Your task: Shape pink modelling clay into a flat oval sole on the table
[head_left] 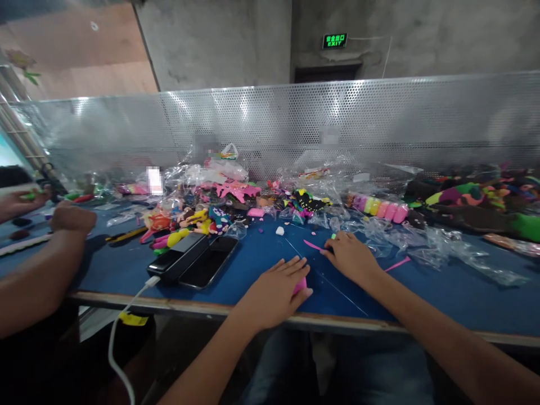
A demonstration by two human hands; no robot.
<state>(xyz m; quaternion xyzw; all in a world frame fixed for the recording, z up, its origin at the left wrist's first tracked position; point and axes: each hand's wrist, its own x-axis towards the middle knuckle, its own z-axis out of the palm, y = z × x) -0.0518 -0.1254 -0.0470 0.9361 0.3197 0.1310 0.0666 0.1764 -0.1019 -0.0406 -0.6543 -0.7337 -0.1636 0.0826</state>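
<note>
My left hand (274, 291) lies palm down near the table's front edge, fingers stretched out over a pink clay block (300, 286). Part of the block shows between thumb and forefinger; the rest is hidden under the palm. To the right, my right hand (351, 257) is closed low over the table. A thin pink clay strip (313, 246) sticks out to the left from its thumb and fingertips. A small green bit (333, 236) shows by the fingers. Another pink strip (397, 264) lies beside the right forearm.
A power bank (177, 256) with a white cable and a phone (211, 261) lie left of my hands. Behind are clay figures (185, 228), coloured clay packs (379, 208) and plastic bags (447, 247). A perforated metal screen (270, 124) stands at the back. Another person's arms (63, 247) rest at left.
</note>
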